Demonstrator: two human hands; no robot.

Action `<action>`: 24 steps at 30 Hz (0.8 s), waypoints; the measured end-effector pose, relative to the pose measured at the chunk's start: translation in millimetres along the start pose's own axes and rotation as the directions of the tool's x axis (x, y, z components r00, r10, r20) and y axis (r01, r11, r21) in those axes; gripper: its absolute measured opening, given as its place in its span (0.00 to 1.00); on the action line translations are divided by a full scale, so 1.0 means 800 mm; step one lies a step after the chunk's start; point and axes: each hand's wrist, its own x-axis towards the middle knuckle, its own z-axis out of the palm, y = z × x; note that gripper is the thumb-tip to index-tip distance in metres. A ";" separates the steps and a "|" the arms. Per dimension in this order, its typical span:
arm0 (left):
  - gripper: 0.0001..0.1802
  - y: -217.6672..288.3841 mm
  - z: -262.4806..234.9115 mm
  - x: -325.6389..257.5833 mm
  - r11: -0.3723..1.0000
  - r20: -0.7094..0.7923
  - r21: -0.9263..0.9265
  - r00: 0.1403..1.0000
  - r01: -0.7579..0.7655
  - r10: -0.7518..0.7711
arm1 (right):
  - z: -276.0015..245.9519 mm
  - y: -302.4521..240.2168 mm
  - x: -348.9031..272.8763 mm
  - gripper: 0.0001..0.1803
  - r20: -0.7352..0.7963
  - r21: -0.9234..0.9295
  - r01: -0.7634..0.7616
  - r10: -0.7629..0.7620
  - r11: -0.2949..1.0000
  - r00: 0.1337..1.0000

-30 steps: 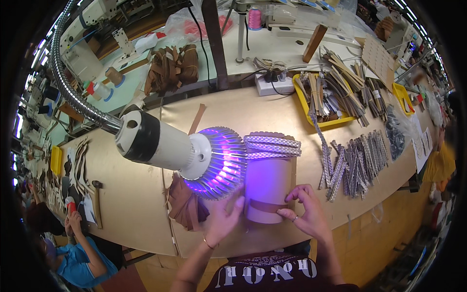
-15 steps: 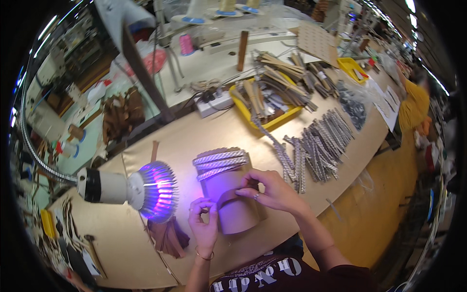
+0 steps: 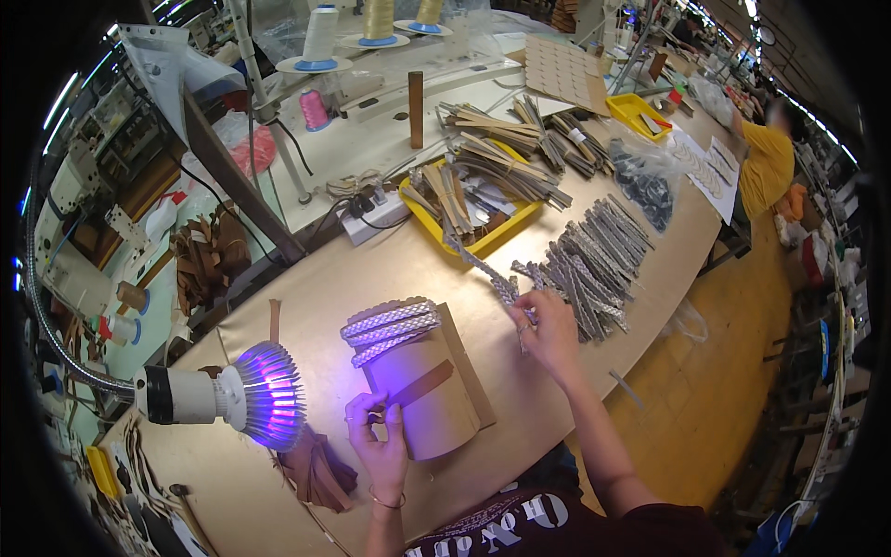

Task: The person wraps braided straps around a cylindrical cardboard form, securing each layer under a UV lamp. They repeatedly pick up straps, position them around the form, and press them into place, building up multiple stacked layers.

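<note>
A curved tan cardboard form [image 3: 436, 422] lies on the table before me, with several silver-grey braided strips [image 3: 394, 327] laid across its far end. Across its middle runs a flat brown strip [image 3: 427, 382]. At the form's left side my left hand [image 3: 379, 444] has its thumb and fingers pinched at the near end of this brown strip. Farther right, my right hand [image 3: 549, 336] is over the near-left edge of a spread of loose braided strips [image 3: 599, 269]. Its fingertips are closed on one of them, partly hidden by the hand.
A lit lamp [image 3: 269, 395] on a flexible neck hangs left of the form, above a brown strip bundle [image 3: 320, 469]. Beyond are a yellow tray [image 3: 483, 243] of strips, a power strip [image 3: 374, 221] and thread cones [image 3: 318, 42]. Someone in yellow [image 3: 767, 167] is at far right.
My right hand has let go of the brown strip and moved right and away to the loose braided strips. The left hand stays by the form. The whole view has shifted.
</note>
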 end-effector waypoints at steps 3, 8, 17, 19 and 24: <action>0.03 -0.012 -0.006 0.005 0.989 0.067 -0.150 0.998 0.019 -0.009 | 0.009 0.014 0.023 0.11 -0.156 -0.121 0.035 -0.054 0.992 0.986; 0.08 -0.014 -0.019 0.016 0.937 0.106 -0.306 0.985 0.166 -0.140 | 0.032 0.013 0.060 0.13 -0.112 -0.064 0.060 -0.067 0.996 0.991; 0.27 0.016 -0.025 0.001 0.999 -0.194 -0.025 0.980 0.026 -0.031 | 0.033 0.008 0.059 0.12 0.124 -0.082 0.201 -0.190 0.976 0.974; 0.26 0.022 -0.028 -0.008 0.999 -0.215 0.041 0.977 0.006 0.003 | 0.033 0.010 0.048 0.13 0.100 -0.041 0.187 -0.182 0.982 0.978; 0.21 0.038 -0.028 -0.015 0.993 -0.145 0.088 0.985 -0.079 0.091 | 0.056 0.003 0.053 0.15 -0.050 -0.103 0.294 -0.300 0.950 0.953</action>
